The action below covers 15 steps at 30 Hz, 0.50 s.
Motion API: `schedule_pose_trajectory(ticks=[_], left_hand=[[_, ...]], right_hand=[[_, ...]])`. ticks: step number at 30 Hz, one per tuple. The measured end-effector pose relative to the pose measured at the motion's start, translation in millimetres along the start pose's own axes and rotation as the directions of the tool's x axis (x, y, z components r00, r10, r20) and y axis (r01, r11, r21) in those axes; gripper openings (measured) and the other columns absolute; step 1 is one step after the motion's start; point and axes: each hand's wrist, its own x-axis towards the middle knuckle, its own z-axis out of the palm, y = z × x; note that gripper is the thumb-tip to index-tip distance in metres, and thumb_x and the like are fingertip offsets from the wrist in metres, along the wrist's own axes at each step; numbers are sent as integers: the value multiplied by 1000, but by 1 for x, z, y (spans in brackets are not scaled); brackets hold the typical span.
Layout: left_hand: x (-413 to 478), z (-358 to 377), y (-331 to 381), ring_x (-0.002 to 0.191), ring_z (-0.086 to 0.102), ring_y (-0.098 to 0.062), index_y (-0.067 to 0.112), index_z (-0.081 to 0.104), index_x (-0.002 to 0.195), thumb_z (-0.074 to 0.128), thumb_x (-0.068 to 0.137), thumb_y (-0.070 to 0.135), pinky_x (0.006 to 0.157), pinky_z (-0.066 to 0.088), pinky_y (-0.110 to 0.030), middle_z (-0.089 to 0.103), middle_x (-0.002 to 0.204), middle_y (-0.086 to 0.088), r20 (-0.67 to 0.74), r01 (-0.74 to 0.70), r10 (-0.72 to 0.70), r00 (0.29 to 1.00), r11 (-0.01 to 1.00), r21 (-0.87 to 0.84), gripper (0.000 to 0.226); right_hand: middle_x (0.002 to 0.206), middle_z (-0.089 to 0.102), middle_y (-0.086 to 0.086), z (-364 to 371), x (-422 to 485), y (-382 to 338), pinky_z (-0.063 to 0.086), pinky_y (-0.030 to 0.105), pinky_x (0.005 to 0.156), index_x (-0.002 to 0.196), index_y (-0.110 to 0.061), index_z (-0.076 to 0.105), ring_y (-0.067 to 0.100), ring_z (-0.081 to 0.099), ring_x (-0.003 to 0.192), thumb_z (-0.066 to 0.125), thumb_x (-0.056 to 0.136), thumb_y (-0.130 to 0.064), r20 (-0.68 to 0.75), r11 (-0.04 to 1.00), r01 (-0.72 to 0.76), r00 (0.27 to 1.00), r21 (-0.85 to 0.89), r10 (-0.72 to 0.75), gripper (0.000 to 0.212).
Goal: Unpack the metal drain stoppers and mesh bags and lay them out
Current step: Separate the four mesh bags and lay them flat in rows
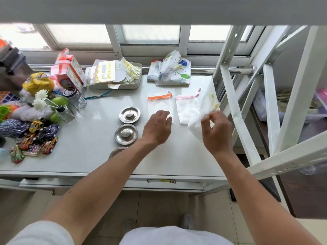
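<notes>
Pinching a third, yellow-trimmed mesh bag (pixel 203 112) at the table's (pixel 88 147) right edge, the right hand (pixel 216 132) holds it raised and tilted; the left hand (pixel 156 128) rests spread on the orange-trimmed bag (pixel 160 107); beside that lies the pink-trimmed bag (pixel 188 108), both pointing windowward; three stoppers (pixel 129 114) sit left; nearly done, I judge.

Frosted window (pixel 150 33) bright w/ daylight; white table (pixel 74 138) – white metal rack (pixel 276 96) right; tiled floor (pixel 159 207).

No print on the boxes (pixel 70 71) or bags (pixel 170 71) is legible.
</notes>
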Motion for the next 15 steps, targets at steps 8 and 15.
schedule_pose_trajectory(ticks=[8,15], left_hand=[[-54,-18,27,67,59,-19,20,64,93,30,98,65,66,49,-28,67,63,1,628,718,-383,677,156,-679,57],[-67,-30,14,88,68,-24,10,58,119,50,85,73,94,53,-41,71,100,-9,588,725,-463,663,201,-659,72]], right_hand=[[48,42,-3,43,-32,-38,30,32,53,49,-16,40,17,40,51,52,90,-23,513,981,-193,841,-13,173,43],[83,70,10,49,-37,-34,49,39,75,83,-2,71,22,61,78,55,94,-28,666,690,-680,636,248,389,33]])
